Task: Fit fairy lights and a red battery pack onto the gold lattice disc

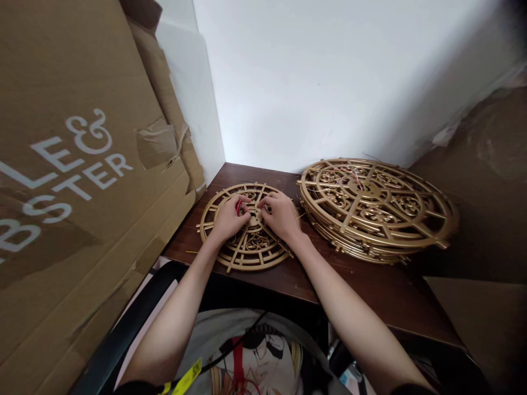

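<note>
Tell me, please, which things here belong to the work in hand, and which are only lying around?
Likely in use:
gold openwork disc, under the left hand and right hand
small red item, in the left hand

Apparently lying about:
stack of similar discs, possibly related
large cardboard box, left side
</note>
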Tool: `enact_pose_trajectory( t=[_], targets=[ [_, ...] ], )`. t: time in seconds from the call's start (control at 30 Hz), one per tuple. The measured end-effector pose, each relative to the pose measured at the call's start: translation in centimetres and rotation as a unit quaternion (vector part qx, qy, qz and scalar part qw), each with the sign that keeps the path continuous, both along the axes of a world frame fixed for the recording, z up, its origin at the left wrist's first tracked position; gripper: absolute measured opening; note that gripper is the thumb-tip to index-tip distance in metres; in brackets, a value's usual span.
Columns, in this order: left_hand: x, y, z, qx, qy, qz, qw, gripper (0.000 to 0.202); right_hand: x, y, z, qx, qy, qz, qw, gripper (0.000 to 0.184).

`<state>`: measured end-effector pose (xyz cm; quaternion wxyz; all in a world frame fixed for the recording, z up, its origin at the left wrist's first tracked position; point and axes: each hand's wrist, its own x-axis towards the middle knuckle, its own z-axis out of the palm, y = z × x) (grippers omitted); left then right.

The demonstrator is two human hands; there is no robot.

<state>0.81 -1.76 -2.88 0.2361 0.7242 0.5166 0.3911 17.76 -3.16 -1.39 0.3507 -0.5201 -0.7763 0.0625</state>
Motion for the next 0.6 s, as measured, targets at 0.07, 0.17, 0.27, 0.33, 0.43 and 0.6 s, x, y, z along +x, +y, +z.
enact_pose_trajectory(
  t=[0.07, 0.17, 0.27, 0.33, 0.43, 0.6],
  targets=[
    [0.06, -0.04, 0.05, 0.001, -0.003, 0.001, 1.000, 0.033, -0.01, -0.02, 0.05, -0.008, -0.003, -0.002, 1.000, 0.019],
    [0.16, -0.15, 0.20, -0.006, -0.011, -0.003, 1.000, 0.036, -0.05, -0.02, 0.07, -0.015, -0.004, -0.002, 1.000, 0.019],
    [0.20, -0.27, 0.45, -0.011, -0.007, -0.011, 1.000, 0.034, -0.07, 0.01, 0.03, -0.016, -0.006, -0.003, 1.000, 0.017],
    [0.17, -0.33, 0.60, -0.010, 0.003, -0.015, 1.000, 0.030, -0.08, 0.01, 0.01, -0.014, -0.010, -0.004, 1.000, 0.016],
    [0.08, -0.34, 0.69, -0.002, 0.019, -0.012, 1.000, 0.026, -0.09, -0.03, 0.02, -0.012, -0.014, -0.006, 1.000, 0.014],
    [0.02, -0.19, 0.53, 0.013, 0.033, -0.019, 0.999, 0.019, -0.09, -0.07, 0.05, -0.012, -0.015, -0.004, 1.000, 0.013]
  ],
)
